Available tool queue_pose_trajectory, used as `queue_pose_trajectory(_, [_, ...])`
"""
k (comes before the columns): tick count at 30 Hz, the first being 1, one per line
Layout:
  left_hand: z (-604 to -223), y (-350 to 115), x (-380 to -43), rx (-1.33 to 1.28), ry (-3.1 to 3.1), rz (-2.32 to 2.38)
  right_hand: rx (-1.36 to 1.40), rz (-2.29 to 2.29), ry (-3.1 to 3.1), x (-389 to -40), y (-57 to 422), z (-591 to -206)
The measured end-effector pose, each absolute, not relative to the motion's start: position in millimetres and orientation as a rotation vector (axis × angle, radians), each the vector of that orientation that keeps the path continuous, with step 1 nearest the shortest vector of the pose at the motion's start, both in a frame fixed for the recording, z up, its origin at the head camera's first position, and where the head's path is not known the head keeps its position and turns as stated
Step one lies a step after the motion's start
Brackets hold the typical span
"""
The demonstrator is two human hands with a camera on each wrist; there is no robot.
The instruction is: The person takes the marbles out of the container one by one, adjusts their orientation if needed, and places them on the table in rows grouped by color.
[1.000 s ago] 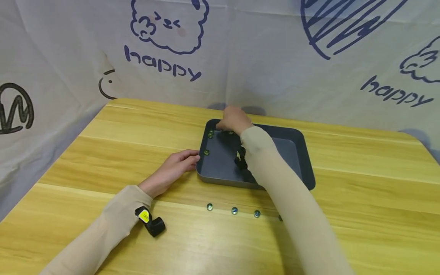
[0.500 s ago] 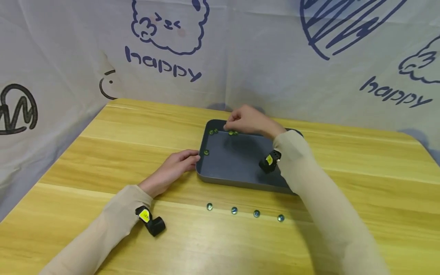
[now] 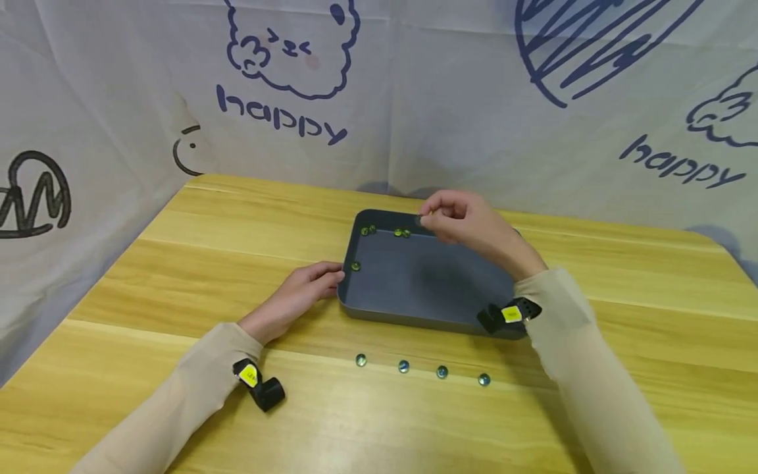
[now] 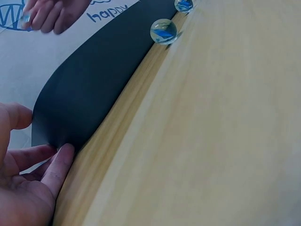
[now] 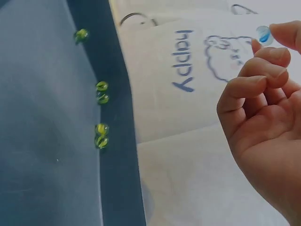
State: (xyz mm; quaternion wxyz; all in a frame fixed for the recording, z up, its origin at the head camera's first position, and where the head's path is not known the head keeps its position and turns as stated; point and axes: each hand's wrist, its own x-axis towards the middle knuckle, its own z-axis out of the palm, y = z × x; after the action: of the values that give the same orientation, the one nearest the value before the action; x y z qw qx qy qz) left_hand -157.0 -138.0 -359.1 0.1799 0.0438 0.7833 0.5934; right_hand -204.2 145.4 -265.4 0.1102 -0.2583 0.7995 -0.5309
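Note:
In the head view my right hand (image 3: 468,220) is raised over the far side of the dark grey tray (image 3: 438,309). Between its thumb and index finger it pinches a clear marble with a blue swirl (image 5: 264,35), plain in the right wrist view; the other fingers curl loosely. My left hand (image 3: 299,293) rests on the table, fingertips touching the tray's left wall, which the left wrist view shows close up. Inside the tray, yellow-green marbles lie along the edges: a pair in the far left corner (image 3: 368,230), another pair by the far wall (image 3: 402,233), and one at the left (image 3: 356,266).
In front of the tray, several blue-swirled glass marbles (image 3: 404,366) form a spaced row on the wooden table (image 3: 320,415). A white cloth (image 3: 450,131) with drawings hangs behind the table's far edge.
From the tray's far left corner, my right hand has moved right and up, bringing the pinched blue-swirled marble into view. My left hand stays at the tray's side.

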Motion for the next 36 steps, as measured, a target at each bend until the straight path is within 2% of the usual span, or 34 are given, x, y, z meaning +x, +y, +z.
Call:
queue_pose_trajectory(17, [-358.7,-139.0,-157.3,0.137,2.21,1.681,-0.925,-1.529,2.395,-157.8,196.9,-271.0])
queue_pose_trajectory(36, [-356.8,-137.1,-155.9,0.132,2.209,1.691,-1.137,-1.441,2.275,-129.0,219.7,-292.8])
